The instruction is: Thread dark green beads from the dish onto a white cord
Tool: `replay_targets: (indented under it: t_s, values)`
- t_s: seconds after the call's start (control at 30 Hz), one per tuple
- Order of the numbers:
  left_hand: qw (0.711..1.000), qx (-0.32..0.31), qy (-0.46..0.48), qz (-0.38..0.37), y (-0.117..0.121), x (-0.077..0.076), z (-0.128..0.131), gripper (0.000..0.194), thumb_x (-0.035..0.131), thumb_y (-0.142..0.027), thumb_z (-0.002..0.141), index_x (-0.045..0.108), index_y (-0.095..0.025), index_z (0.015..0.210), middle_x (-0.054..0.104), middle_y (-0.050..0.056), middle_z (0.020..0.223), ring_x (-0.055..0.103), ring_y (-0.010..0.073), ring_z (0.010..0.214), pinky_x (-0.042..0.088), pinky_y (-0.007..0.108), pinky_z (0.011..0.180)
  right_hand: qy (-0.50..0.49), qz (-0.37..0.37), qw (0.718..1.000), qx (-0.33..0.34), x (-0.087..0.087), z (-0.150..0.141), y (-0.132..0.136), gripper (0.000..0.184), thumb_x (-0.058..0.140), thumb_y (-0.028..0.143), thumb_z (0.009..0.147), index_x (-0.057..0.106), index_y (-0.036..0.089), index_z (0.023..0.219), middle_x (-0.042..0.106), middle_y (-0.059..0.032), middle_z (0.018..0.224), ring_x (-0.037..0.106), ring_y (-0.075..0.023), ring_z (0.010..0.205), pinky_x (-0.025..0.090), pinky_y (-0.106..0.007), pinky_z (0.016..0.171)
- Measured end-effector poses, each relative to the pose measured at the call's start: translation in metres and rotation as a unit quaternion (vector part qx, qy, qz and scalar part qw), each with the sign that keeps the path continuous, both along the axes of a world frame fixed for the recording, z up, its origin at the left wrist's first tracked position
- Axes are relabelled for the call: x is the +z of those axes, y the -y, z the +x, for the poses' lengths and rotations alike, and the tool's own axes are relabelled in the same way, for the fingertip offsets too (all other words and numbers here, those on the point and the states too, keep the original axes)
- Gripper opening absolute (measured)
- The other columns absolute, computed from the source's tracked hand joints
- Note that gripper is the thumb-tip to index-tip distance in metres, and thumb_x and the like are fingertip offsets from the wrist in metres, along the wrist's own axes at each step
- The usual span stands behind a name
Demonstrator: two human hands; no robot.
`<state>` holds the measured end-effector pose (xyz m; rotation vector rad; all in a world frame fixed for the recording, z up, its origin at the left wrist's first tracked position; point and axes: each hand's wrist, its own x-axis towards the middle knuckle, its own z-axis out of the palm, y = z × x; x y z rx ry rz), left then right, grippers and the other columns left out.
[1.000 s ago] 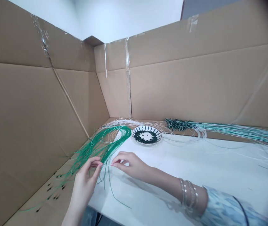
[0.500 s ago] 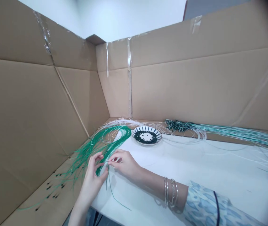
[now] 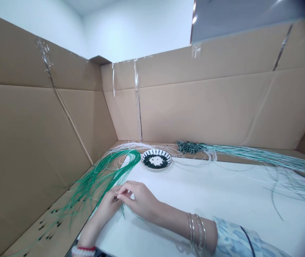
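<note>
1. Two cardboard walls [image 3: 195, 110] meet in a corner behind the white surface [image 3: 208, 200].
2. A long bundle [image 3: 238, 151] of strands, dark at one end, lies along the back, to the right.
3. Green strands [image 3: 129, 162] curve across the left edge, reaching near the hands.
4. The plate [image 3: 156, 151], at the back of the surface, holds a ring of small dark pieces [image 3: 147, 161].
5. The right hand [image 3: 141, 200] has its grip pinched, apparently on a fine pale strand [image 3: 116, 193].
6. The left hand [image 3: 108, 203] is curled against it; whether its grip holds anything, I cannot tell.
7. That pale strand sits where the fingertips meet. The step seems to be close fingertip work on it; the next move calls for a steady, light pinch.
</note>
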<state>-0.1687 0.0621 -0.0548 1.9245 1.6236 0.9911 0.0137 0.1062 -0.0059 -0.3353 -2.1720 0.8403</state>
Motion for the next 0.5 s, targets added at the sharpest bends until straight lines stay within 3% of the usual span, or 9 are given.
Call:
replay_targets:
  t_s: [0.17, 0.37, 0.5]
  values:
    - [0.997, 0.021, -0.069, 0.026, -0.002, -0.001, -0.004, 0.014, 0.067, -0.031, 0.095, 0.073, -0.019, 0.101, 0.068, 0.009, 0.132, 0.061, 0.0289, 0.124, 0.047, 0.056, 0.105, -0.056, 0.008, 0.998, 0.004, 0.018, 0.054, 0.026, 0.01, 0.065, 0.01, 0.091, 0.068, 0.018, 0.085, 0.075, -0.0055, 0.085, 0.069, -0.0183, 0.079, 0.056, -0.029, 0.077]
    - [0.991, 0.035, -0.124, 0.037, -0.005, 0.0, -0.001, 0.015, 0.063, -0.03, 0.098, 0.072, -0.019, 0.098, 0.069, 0.009, 0.132, 0.06, 0.0285, 0.125, 0.045, 0.056, 0.107, -0.069, 0.019, 0.997, 0.013, 0.042, 0.146, 0.047, 0.017, 0.057, 0.012, 0.099, 0.065, 0.022, 0.087, 0.073, -0.0055, 0.083, 0.066, -0.0167, 0.076, 0.053, -0.025, 0.071]
    - [0.987, 0.03, -0.155, 0.044, -0.007, 0.002, 0.005, 0.016, 0.062, -0.032, 0.098, 0.072, -0.019, 0.098, 0.069, 0.009, 0.129, 0.062, 0.0279, 0.122, 0.048, 0.054, 0.104, -0.073, -0.004, 0.997, -0.02, 0.046, 0.191, 0.061, 0.022, 0.05, 0.029, 0.107, 0.064, 0.028, 0.091, 0.073, -0.0032, 0.083, 0.066, -0.016, 0.074, 0.052, -0.024, 0.067]
